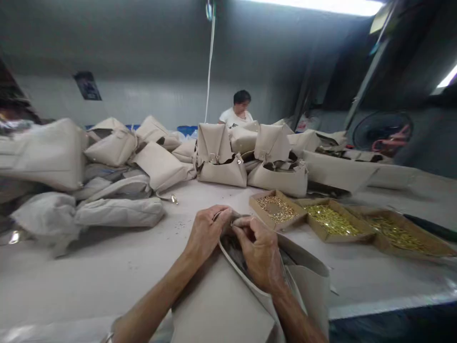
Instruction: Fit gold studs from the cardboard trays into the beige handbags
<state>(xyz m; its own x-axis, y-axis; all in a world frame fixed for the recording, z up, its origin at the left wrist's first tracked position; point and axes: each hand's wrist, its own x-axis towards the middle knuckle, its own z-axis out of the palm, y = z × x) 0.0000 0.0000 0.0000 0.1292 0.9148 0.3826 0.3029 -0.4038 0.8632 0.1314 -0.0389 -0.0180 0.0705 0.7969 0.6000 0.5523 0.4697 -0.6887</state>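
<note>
A beige handbag (221, 295) lies at the table's near edge, its mouth spread open and its dark lining showing. At the far end of that mouth, my left hand (210, 228) pinches the bag's rim between thumb and fingers. My right hand (259, 247) reaches over the opening, its fingers bent and closed on the same corner of the rim, close to the left fingertips. Whether a small fitting sits between the fingers cannot be made out. Just beyond the right hand stands a cardboard tray (255, 202) of small gold-coloured metal pieces.
Two more cardboard trays (323, 238) (389, 245) of gold-coloured parts stand to the right. Beige bags (221, 176) are piled across the back, with grey-white cloth bags (121, 213) at left. A person (235, 116) is behind the pile. A fan (382, 131) stands back right.
</note>
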